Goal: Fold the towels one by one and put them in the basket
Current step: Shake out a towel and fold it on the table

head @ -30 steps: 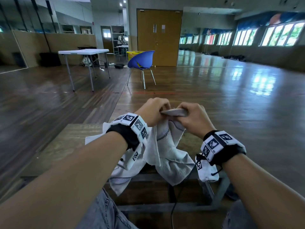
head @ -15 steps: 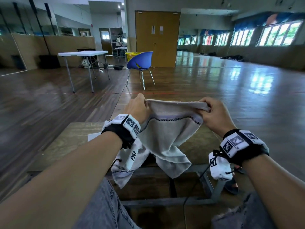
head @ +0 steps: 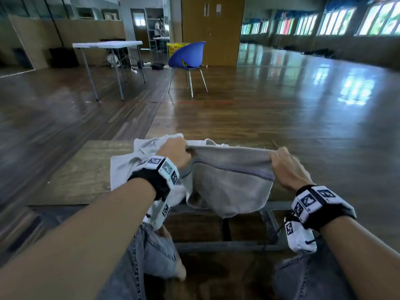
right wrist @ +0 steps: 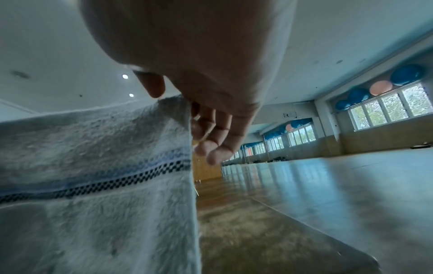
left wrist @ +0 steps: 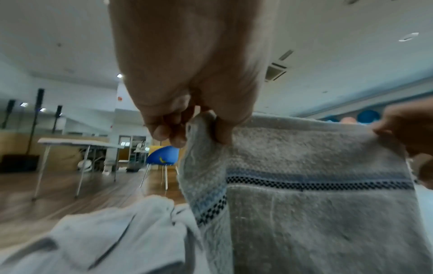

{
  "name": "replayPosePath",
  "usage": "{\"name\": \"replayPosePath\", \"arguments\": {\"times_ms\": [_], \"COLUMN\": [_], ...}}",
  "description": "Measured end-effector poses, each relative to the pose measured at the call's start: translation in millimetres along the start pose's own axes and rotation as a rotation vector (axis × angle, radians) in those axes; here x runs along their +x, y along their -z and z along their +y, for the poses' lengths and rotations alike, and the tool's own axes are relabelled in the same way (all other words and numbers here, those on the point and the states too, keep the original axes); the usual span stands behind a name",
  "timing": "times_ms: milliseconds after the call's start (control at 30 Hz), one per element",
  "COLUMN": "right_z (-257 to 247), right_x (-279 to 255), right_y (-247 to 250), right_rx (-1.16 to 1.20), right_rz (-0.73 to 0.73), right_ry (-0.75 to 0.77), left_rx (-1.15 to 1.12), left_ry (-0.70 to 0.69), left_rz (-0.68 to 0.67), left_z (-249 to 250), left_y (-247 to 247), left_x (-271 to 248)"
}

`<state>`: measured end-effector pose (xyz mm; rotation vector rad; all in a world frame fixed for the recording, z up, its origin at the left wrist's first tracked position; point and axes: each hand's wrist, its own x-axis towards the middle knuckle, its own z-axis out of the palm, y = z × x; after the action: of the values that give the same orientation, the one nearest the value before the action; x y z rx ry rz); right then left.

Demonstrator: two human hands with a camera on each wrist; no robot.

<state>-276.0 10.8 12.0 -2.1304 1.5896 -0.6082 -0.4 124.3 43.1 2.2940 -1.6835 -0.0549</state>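
Note:
A grey-white towel with a dark checkered stripe hangs stretched between both hands above the low wooden table. My left hand pinches its top left corner, and the left wrist view shows thumb and fingers closed on the towel. My right hand pinches the top right corner; in the right wrist view the towel hangs from that hand. Another pale towel lies crumpled on the table under my left wrist. A yellow basket stands far off behind a blue chair.
The blue chair and a white folding table stand several metres ahead on the wooden floor. The low table's metal frame sits between my knees. Windows line the right wall.
My hands have moved apart from touching each other, spreading the towel's top edge taut, and have lowered toward the table. The head view has tilted downward.

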Motion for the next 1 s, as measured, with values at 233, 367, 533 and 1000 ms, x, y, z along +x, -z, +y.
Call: {"name": "replayPosePath", "arguments": {"times_ms": [233, 367, 533, 1000], "right_z": [39.5, 39.3, 32.6, 53.4], "right_x": [12.8, 20.0, 23.8, 70.7], "right_y": [-80.6, -112.8, -130.2, -66.3], "right_rx": [0.06, 0.003, -0.012, 0.411], "right_rz": [-0.35, -0.422, -0.455, 0.386], "right_ry": [0.053, 0.162, 0.253, -0.001], "left_rx": [-0.171, -0.123, -0.193, -0.589], "left_ry": [-0.206, -0.276, -0.27, -0.01], "left_rz": [-0.398, -0.439, -0.487, 0.157], "left_z": [6.3, 19.4, 25.8, 6.4], "left_y": [-96.2, -145.5, -156.5, -90.0], "left_x": [0.6, 13.3, 24.3, 64.5]}}
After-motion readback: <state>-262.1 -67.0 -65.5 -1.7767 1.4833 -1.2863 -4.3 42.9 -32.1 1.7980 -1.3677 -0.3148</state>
